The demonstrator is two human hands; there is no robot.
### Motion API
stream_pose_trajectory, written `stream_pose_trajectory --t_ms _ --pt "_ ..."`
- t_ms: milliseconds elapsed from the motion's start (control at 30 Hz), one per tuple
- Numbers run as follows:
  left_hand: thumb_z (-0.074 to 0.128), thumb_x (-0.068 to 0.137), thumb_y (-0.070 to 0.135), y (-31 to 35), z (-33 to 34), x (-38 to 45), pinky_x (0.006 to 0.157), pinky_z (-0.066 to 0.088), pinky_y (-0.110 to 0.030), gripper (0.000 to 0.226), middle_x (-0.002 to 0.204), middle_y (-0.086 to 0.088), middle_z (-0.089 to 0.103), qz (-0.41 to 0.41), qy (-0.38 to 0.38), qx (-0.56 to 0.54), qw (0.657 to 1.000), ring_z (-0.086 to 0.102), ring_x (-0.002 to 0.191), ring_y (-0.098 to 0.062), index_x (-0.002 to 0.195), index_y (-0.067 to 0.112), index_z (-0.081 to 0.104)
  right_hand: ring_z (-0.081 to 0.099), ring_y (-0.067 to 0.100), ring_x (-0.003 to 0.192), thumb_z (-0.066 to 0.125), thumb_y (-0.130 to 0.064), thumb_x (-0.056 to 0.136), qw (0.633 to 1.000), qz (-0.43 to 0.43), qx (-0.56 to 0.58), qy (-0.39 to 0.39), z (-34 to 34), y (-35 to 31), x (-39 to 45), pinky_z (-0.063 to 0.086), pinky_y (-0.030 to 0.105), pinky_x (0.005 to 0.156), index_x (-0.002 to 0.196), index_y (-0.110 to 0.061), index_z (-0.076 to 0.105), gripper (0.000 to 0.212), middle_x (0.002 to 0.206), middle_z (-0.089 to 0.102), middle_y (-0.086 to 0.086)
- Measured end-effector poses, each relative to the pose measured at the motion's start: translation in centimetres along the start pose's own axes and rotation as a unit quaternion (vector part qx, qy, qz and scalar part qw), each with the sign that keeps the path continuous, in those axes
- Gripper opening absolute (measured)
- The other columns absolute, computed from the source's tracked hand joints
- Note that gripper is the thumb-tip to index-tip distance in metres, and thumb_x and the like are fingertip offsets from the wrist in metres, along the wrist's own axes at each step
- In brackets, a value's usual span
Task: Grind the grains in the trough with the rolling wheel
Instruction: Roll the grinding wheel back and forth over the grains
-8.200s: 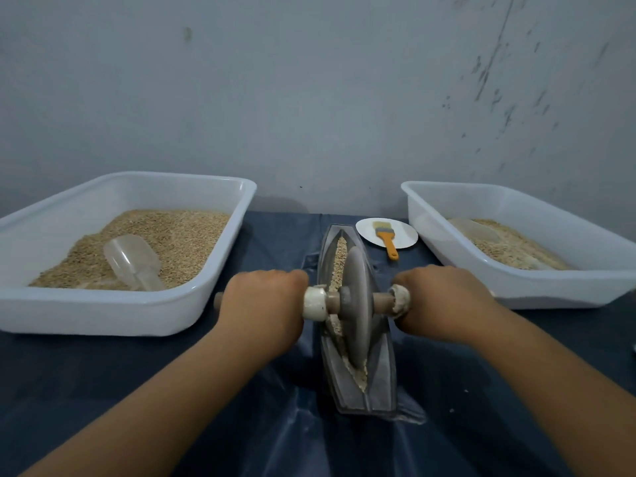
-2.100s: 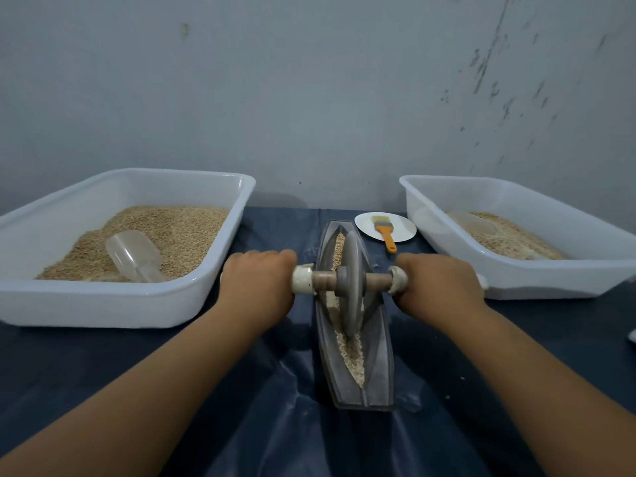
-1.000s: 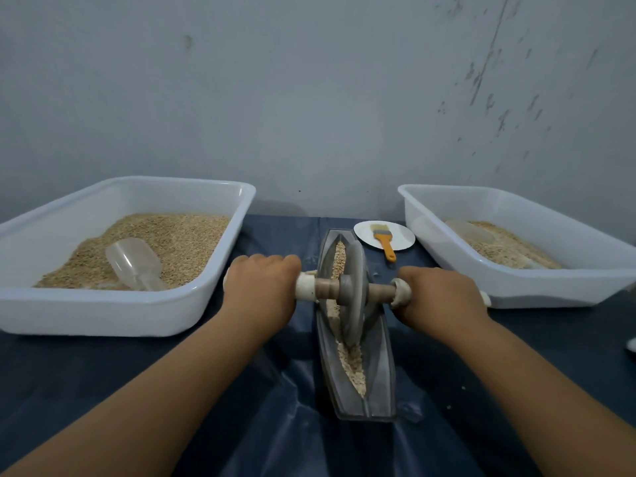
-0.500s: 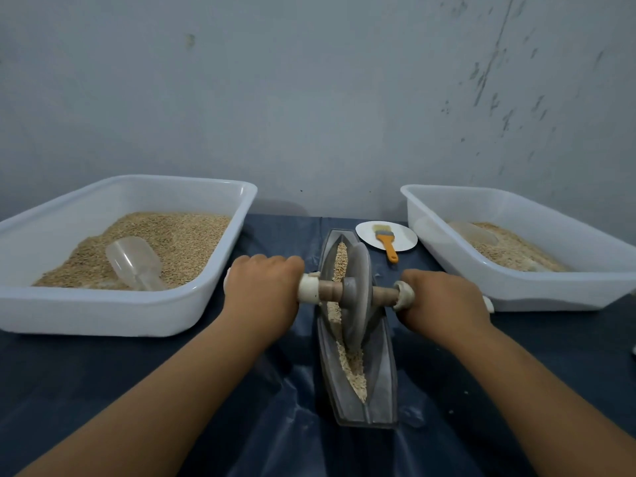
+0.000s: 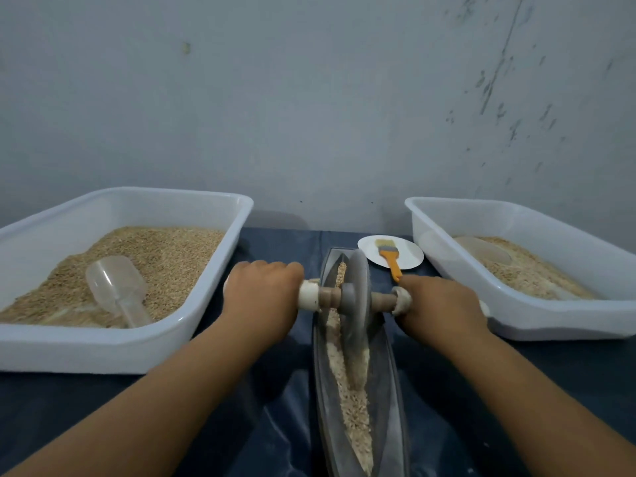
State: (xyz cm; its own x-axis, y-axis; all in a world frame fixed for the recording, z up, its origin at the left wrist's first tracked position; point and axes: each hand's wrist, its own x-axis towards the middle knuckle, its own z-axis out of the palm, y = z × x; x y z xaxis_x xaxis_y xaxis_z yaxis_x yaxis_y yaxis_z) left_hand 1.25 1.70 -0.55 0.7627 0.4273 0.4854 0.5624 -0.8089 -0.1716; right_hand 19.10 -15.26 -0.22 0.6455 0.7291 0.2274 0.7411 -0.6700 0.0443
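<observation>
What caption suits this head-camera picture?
Left hand and right hand grip the rolling wheel, grinding grains in the trough.

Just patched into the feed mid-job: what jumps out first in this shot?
Dead centre, a grey rolling wheel stands on edge in a narrow trough of grains, with the left hand and right hand gripping its axle ends. White tubs of grain flank it, the left tub and the right tub.

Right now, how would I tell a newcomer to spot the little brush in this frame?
Start at the white tub on the right and look just left of its far corner, where a small white plate sits on the dark blue table cover. The brush lies on that plate. Its orange handle is the only bright colour among the pale tubs and scoops.
</observation>
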Motion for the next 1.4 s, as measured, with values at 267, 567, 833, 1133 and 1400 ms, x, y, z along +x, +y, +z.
stream_pose_trajectory --t_ms 267,567,833,1133,1400 --pt "0.069 0.077 0.030 -0.2 0.5 1.0 0.064 0.034 -0.031 0.031 0.069 0.008 0.050 0.008 -0.007 -0.009 1.000 0.047 0.064 -0.017 0.078 0.028 0.038 0.048 0.007 0.058 0.053 -0.049 0.079 0.999 -0.031 -0.015 0.016 1.5 1.2 1.4 0.031 0.025 0.048 0.071 -0.034 0.043 0.020 0.066 0.052 -0.012" --pt "0.069 0.081 0.032 -0.1 0.3 3.7 0.078 0.048 -0.036 0.023 0.079 0.006 0.053 -0.006 -0.071 -0.029 0.997 0.056 0.078 -0.019 0.090 0.028 0.048 0.058 0.016 0.074 0.059 -0.036 0.084 0.999 -0.020 0.008 -0.026 0.2 0.0 4.3 0.044 0.029 0.062 0.075 -0.031 0.047 0.016 0.077 0.058 -0.009" --pt "0.064 0.079 0.028 -0.7 1.4 1.8 0.061 0.038 -0.030 0.019 0.067 0.009 0.048 0.004 -0.054 -0.033 0.998 0.053 0.066 -0.015 0.081 0.029 0.045 0.048 0.006 0.057 0.055 -0.044 0.076 0.999 -0.047 -0.025 0.009 0.7 0.9 2.7 0.030 0.024 0.047 0.067 -0.034 0.046 0.016 0.064 0.053 -0.011" --pt "0.067 0.077 0.030 -0.8 2.6 2.1 0.063 0.046 -0.031 0.023 0.066 0.008 0.050 -0.016 -0.059 -0.044 0.997 0.055 0.064 -0.015 0.079 0.031 0.044 0.050 0.007 0.057 0.057 -0.036 0.069 0.997 -0.060 -0.041 -0.014 0.9 0.9 4.2 0.030 0.023 0.047 0.066 -0.031 0.048 0.011 0.062 0.055 -0.010" --pt "0.067 0.080 0.031 -0.7 1.9 4.3 0.069 0.043 -0.034 0.021 0.075 0.006 0.050 -0.025 -0.092 -0.050 0.994 0.054 0.073 -0.019 0.089 0.028 0.048 0.054 0.013 0.067 0.062 -0.038 0.074 0.999 -0.043 -0.032 -0.011 0.4 0.4 6.0 0.037 0.025 0.053 0.068 -0.034 0.045 0.019 0.068 0.052 -0.013"
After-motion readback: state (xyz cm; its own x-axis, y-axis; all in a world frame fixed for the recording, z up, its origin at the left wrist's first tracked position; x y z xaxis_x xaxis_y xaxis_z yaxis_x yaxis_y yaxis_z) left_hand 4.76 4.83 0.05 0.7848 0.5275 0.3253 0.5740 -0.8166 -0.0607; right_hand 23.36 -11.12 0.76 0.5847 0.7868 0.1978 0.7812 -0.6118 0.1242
